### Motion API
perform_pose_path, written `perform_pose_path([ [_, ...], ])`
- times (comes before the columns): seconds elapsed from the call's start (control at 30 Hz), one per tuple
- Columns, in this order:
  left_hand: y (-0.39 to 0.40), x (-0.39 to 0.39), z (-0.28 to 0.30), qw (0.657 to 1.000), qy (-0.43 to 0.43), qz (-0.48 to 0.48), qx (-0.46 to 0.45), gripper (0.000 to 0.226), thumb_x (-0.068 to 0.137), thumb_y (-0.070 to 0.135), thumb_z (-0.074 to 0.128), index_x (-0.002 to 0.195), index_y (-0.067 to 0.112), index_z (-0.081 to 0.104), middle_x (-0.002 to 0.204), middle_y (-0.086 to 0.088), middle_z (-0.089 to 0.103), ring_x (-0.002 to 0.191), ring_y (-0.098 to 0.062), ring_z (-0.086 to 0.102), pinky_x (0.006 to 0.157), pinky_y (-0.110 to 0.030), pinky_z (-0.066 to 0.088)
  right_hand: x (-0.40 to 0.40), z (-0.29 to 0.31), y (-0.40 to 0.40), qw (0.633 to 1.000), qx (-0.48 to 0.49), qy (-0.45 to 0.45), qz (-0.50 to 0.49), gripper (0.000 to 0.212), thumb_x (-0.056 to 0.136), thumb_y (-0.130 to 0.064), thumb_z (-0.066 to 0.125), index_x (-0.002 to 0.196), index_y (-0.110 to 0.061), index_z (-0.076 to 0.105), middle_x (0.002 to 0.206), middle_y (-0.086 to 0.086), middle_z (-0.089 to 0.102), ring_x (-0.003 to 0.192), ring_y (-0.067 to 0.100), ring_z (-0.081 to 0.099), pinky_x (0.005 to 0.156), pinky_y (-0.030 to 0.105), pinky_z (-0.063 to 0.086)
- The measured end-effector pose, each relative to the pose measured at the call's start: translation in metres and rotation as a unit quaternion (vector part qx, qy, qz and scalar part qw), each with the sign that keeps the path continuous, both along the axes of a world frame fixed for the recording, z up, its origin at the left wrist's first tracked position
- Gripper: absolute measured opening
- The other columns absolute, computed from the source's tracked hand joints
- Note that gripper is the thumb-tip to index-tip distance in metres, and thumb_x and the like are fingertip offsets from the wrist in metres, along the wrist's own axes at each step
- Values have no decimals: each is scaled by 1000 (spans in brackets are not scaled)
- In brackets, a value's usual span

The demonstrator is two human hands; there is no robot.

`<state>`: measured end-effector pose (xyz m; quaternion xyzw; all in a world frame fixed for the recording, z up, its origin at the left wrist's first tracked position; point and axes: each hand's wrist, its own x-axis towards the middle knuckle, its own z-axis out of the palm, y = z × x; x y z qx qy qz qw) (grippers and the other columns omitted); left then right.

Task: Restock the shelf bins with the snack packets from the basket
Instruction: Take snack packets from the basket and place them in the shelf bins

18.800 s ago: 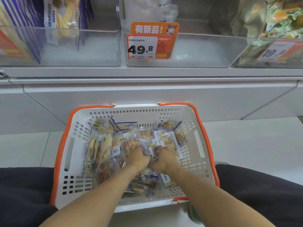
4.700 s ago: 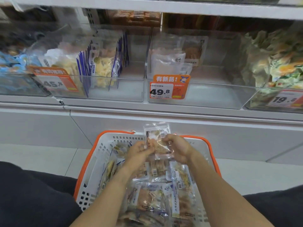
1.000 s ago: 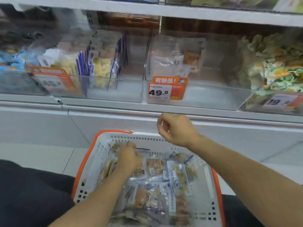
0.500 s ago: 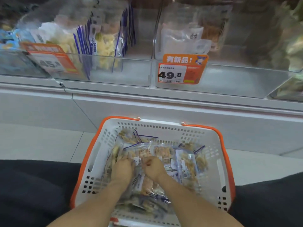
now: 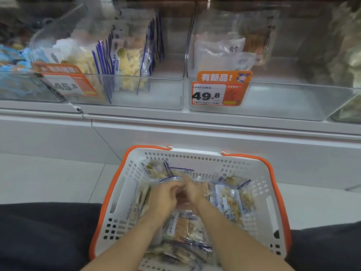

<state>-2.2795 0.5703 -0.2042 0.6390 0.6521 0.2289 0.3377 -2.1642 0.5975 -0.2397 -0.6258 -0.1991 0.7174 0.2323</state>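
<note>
A white basket with an orange rim (image 5: 195,153) sits on the floor between my knees, holding several clear snack packets (image 5: 228,204). My left hand (image 5: 163,198) and my right hand (image 5: 193,191) meet over the middle of the pile, fingers curled on one clear packet (image 5: 204,187) whose top edge shows just beyond them. Motion blur hides the exact grip. Above, a clear shelf bin (image 5: 283,102) with a 49.8 price tag (image 5: 218,90) holds a few packets at its back (image 5: 220,51). The bin to its left (image 5: 160,94) holds upright blue-edged packets (image 5: 125,61).
A 45.8 tag (image 5: 66,83) hangs on the left bin. Blue packets (image 5: 11,61) fill the far-left bin and pale green ones (image 5: 347,55) the far-right bin. A white shelf base (image 5: 195,132) runs below the bins. My dark-trousered legs (image 5: 39,235) flank the basket.
One second ago my right hand was up near the shelf edge, and it has come down into the basket. Both hands have since drawn together on a packet near the pile's far side.
</note>
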Motion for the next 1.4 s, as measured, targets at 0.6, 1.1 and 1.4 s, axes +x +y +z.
perform_pose_path([
  [0.6, 56, -17, 74, 911, -339, 232, -45, 15, 91, 17, 72, 105, 19, 70, 101, -7, 76, 94, -24, 73, 86, -41, 59, 75, 89, 29, 955, 148, 191, 171, 28, 87, -14, 73, 114, -7, 72, 120, 18, 68, 103, 28, 69, 87, 42, 60],
  [1.1, 50, 11, 166, 970, -238, -19, 37, 13, 84, 16, 77, 91, 26, 72, 86, 5, 77, 84, -15, 74, 79, -32, 58, 113, 220, 34, 907, 354, -104, 200, 21, 78, -2, 83, 97, 2, 74, 81, 14, 74, 73, 20, 70, 69, 34, 59],
  [1.4, 100, 65, 243, 934, 12, 2, 358, 91, 86, 40, 73, 154, 8, 22, 157, -9, 27, 145, -19, 23, 120, -28, 17, 203, 296, 45, 753, 543, -280, -243, 23, 86, -16, 78, 105, -7, 70, 95, 7, 75, 88, 22, 71, 82, 39, 59],
])
